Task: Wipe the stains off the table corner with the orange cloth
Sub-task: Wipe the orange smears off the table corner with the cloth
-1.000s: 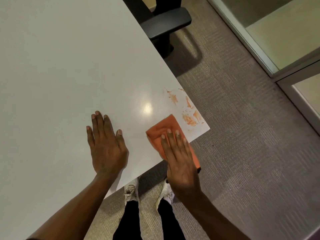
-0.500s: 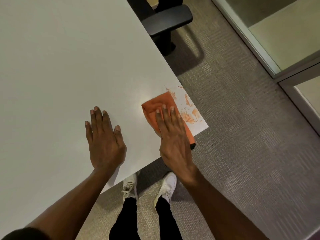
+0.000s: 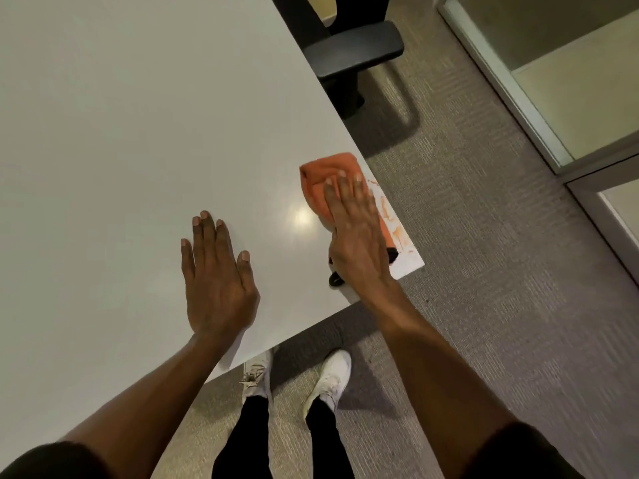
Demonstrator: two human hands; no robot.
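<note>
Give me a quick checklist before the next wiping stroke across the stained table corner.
1. Right hand flat on the orange cloth: ok.
2. Left hand braced flat on the table, away from the cloth: ok.
3. Stains gone: not ok, orange marks show along the edge beside the cloth.
4. Cloth fully on the tabletop: ok, though its far end sits close to the edge.
5. Surface under the cloth clean: cannot tell, covered.
6. Chair away from the corner: ok.

Office, white table, armchair (carpeted floor)
</note>
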